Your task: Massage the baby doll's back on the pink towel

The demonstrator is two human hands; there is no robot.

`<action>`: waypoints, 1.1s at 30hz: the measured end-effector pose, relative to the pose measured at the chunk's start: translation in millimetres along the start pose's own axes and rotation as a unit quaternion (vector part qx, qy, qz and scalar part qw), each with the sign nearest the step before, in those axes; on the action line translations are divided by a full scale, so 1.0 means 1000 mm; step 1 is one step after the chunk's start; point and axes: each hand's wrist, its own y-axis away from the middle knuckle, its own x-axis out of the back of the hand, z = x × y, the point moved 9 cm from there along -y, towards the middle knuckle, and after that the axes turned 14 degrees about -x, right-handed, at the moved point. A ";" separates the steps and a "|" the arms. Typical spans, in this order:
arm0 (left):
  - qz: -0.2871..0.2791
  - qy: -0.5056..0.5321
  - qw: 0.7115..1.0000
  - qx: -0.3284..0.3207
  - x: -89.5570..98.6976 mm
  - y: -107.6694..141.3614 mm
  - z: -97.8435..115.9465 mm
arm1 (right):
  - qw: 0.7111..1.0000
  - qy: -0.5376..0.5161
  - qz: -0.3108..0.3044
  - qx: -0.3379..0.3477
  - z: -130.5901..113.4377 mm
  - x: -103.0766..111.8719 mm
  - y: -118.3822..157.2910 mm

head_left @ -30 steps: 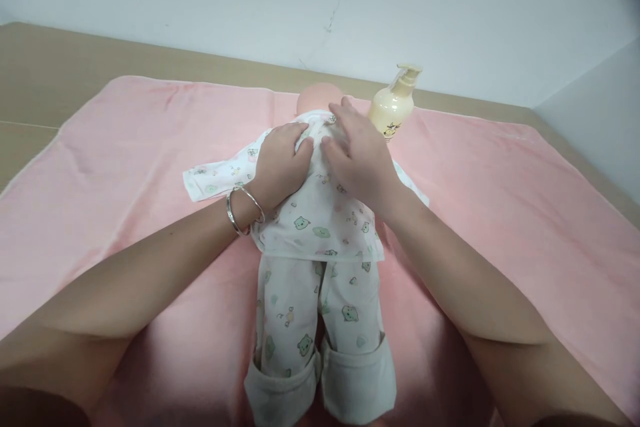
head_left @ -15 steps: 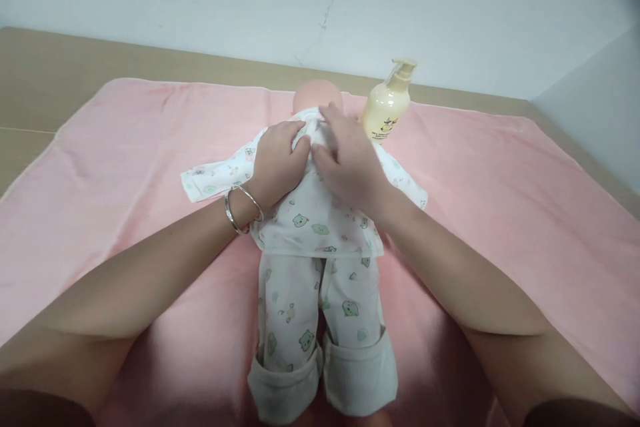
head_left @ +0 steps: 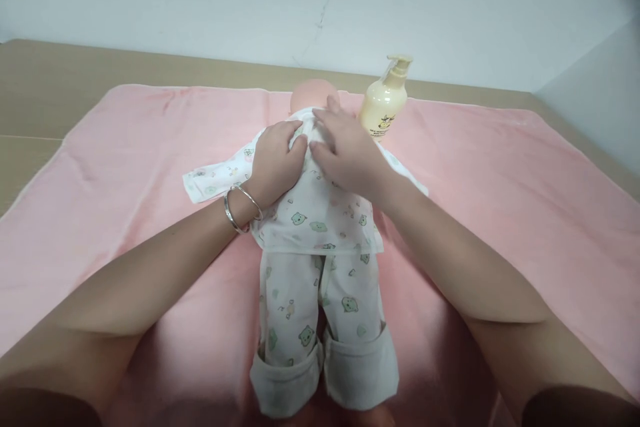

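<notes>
1 pink blanket (head_left: 500, 213) on tan tbl (head_left: 100, 73), white wall (head_left: 200, 0)

pump bottle (head_left: 381, 105) with a small dark label mark, too small to read, no other legible text

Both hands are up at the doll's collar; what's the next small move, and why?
Probably smooth the shirt downward from the collar: the left hand and right hand lie flat on the doll's upper back, where the fabric is bunched at the neck.

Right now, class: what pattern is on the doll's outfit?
White outfit with small green bear faces, clearest in the head view.
</notes>
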 end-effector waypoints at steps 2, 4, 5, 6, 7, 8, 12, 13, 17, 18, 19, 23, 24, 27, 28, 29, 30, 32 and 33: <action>-0.003 0.008 1.000 0.001 0.000 -0.001 -0.002 | 0.999 -0.011 0.026 -0.022 0.001 0.030 -0.001; -0.006 0.029 0.999 0.012 0.002 -0.005 -0.003 | 0.996 -0.024 0.072 -0.041 0.005 0.070 -0.003; 0.001 0.046 0.999 0.021 0.006 -0.009 -0.002 | 0.993 -0.037 0.101 -0.047 0.009 0.092 -0.004; 0.013 0.069 0.997 0.031 0.011 -0.013 0.001 | 0.988 -0.055 0.134 -0.050 0.014 0.112 -0.005; 0.029 0.100 0.994 0.043 0.017 -0.018 0.005 | 0.982 -0.071 0.168 -0.051 0.020 0.131 -0.006; 0.053 0.139 0.987 0.054 0.024 -0.024 0.011 | 0.975 -0.083 0.200 -0.056 0.028 0.146 -0.008; 0.020 0.397 0.909 0.123 0.016 -0.054 0.051 | 0.966 -0.057 0.232 -0.094 0.053 0.161 -0.021; -0.007 0.438 0.889 0.133 0.008 -0.062 0.062 | 0.969 -0.043 0.220 -0.103 0.056 0.156 -0.026; -0.046 0.477 0.859 0.184 -0.025 -0.097 0.075 | 0.979 0.014 0.173 -0.110 0.060 0.123 -0.043; -0.037 0.471 0.860 0.191 -0.032 -0.106 0.070 | 0.981 0.029 0.161 -0.106 0.061 0.114 -0.047; -0.032 0.455 0.870 0.189 -0.037 -0.115 0.064 | 0.983 0.042 0.148 -0.096 0.061 0.105 -0.051; -0.112 0.329 0.932 0.103 -0.057 -0.142 0.043 | 0.989 0.063 0.113 -0.065 0.064 0.077 -0.060; -0.126 0.305 0.940 0.086 -0.060 -0.144 0.039 | 0.989 0.066 0.114 -0.066 0.066 0.074 -0.061; -0.120 0.253 0.957 0.081 -0.058 -0.142 0.032 | 0.985 0.073 0.145 -0.051 0.065 0.072 -0.059; -0.112 0.238 0.961 0.085 -0.055 -0.139 0.032 | 0.984 0.071 0.158 -0.042 0.064 0.073 -0.057; -0.107 0.230 0.963 0.090 -0.051 -0.135 0.035 | 0.983 0.071 0.167 -0.035 0.062 0.073 -0.056; -0.103 0.240 0.960 0.097 -0.047 -0.131 0.039 | 0.982 0.072 0.171 -0.035 0.062 0.073 -0.055; -0.089 0.329 0.933 0.118 -0.038 -0.119 0.049 | 0.982 0.075 0.166 -0.047 0.064 0.070 -0.055; -0.073 0.399 0.905 0.131 -0.032 -0.113 0.054 | 0.982 0.074 0.163 -0.050 0.066 0.069 -0.056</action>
